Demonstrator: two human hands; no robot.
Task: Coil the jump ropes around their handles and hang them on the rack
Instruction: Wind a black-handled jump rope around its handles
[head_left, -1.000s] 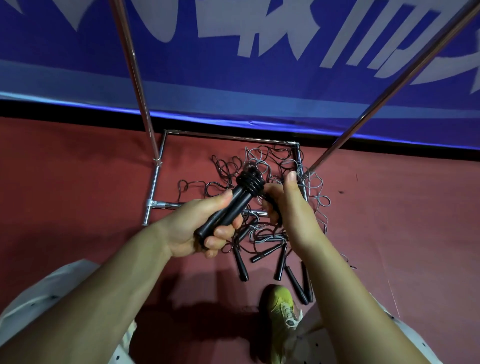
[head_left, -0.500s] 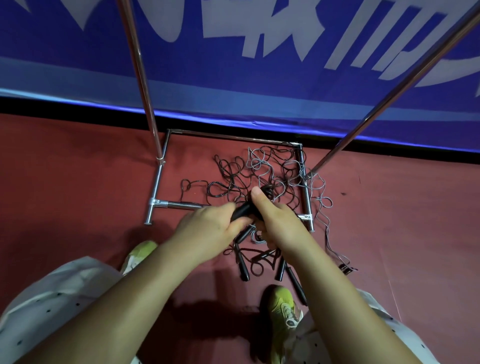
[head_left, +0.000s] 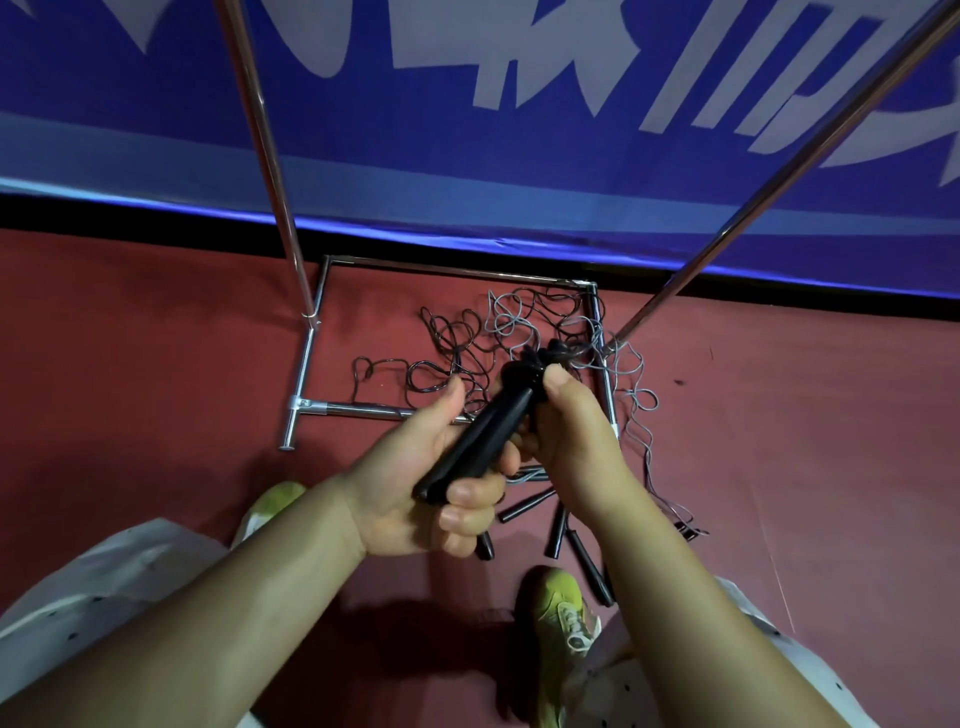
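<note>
My left hand (head_left: 415, 483) grips a pair of black jump rope handles (head_left: 480, 444) held together and pointing up to the right. Black rope is coiled around their top end (head_left: 530, 366). My right hand (head_left: 569, 434) pinches that coil with thumb and fingers. Below my hands, a tangle of black and grey ropes (head_left: 524, 327) lies on the red floor inside the base of the metal rack (head_left: 311, 374). Several loose black handles (head_left: 558, 530) lie near my feet.
Two chrome rack poles rise from the base, the left pole (head_left: 265, 150) and the right pole (head_left: 779, 171). A blue banner (head_left: 519, 130) covers the wall behind. My yellow-green shoes (head_left: 563, 623) stand on the red floor close to the loose handles.
My hands dipped toward the floor pile half a second ago, then rose again. The handles now point up to the right, with my right hand moved onto the coil.
</note>
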